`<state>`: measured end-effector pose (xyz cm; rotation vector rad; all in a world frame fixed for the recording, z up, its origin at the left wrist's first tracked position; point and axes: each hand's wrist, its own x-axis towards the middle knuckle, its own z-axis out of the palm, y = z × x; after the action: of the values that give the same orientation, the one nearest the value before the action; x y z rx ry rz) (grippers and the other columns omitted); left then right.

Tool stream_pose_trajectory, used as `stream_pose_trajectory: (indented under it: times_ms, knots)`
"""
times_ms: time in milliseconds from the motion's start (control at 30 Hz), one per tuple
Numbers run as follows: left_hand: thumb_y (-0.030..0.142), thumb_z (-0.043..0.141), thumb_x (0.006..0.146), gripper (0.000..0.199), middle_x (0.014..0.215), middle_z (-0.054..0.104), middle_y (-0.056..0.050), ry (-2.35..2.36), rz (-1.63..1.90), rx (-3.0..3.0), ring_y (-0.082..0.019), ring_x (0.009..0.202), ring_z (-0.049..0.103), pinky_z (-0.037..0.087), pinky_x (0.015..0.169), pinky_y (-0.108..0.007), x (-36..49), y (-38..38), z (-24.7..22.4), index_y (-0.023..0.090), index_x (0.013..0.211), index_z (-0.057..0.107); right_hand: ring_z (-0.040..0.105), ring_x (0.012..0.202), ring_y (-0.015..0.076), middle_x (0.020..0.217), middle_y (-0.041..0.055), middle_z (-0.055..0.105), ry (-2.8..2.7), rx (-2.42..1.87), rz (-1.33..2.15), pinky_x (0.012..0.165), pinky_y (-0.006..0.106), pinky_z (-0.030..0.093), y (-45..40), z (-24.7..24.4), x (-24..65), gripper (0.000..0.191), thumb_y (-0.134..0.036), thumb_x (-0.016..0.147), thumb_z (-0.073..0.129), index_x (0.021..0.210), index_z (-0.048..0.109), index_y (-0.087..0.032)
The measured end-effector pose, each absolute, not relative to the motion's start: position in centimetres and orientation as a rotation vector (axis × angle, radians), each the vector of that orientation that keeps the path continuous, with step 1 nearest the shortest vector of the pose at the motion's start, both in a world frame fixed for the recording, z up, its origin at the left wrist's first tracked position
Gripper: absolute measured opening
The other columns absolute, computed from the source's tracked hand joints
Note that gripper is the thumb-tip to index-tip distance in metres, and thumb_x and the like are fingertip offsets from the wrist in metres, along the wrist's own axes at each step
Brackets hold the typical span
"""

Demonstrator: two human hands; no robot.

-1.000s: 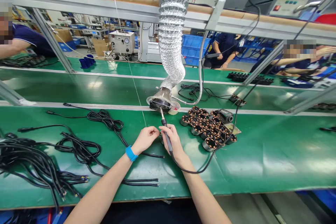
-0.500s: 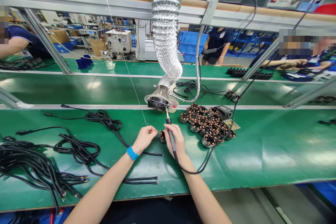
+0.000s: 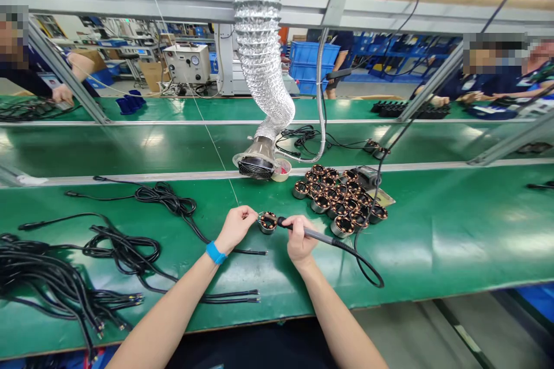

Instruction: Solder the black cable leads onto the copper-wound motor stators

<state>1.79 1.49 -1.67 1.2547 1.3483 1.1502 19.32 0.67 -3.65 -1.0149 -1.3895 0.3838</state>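
Observation:
A round motor stator with copper windings sits on the green bench between my hands. My right hand is closed around the handle of a soldering iron, whose tip points left into the stator's ring. At the stator's left side, my left hand pinches a thin solder wire that runs down from overhead; the part between the fingers is too small to see clearly. Several more stators stand grouped to the right, beyond the right hand.
Black cables lie in bundles on the left, some ends near my left forearm. A fume-extraction duct hangs ahead, with a small round container beside its hood. The iron's cord loops at right. Co-workers sit beyond the frame.
My right hand has lowered and turned the soldering iron from pointing up near the duct's hood to pointing left into the stator. My left hand stays beside the stator.

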Motion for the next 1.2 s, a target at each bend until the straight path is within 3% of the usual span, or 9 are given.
stream_pose_trajectory:
  times_ms: [800, 1200]
  knots:
    - [0.031, 0.062, 0.076, 0.019, 0.064, 0.061, 0.001, 1.347, 1.119, 1.245, -0.013, 0.061, 0.050, 0.036, 0.061, -0.024, 1.74, 1.30, -1.72, 0.015, 0.066, 0.065, 0.060, 0.055, 0.0155, 0.061, 0.0028, 0.061, -1.362, -0.997, 0.516, 0.054, 0.028, 0.045, 0.75, -3.75, 18.94, 0.043, -0.033, 0.099, 0.039, 0.069, 0.067, -0.018]
    - [0.031, 0.061, 0.075, 0.019, 0.065, 0.063, 0.000, 1.358, 1.108, 1.244, -0.012, 0.060, 0.050, 0.035, 0.059, -0.023, 1.80, 1.21, -1.51, 0.014, 0.068, 0.066, 0.050, 0.046, 0.0113, 0.057, -0.0004, 0.056, -1.202, -0.985, 0.551, 0.049, 0.026, 0.040, 0.41, -3.42, 18.69, 0.044, -0.035, 0.098, 0.043, 0.067, 0.068, -0.017]
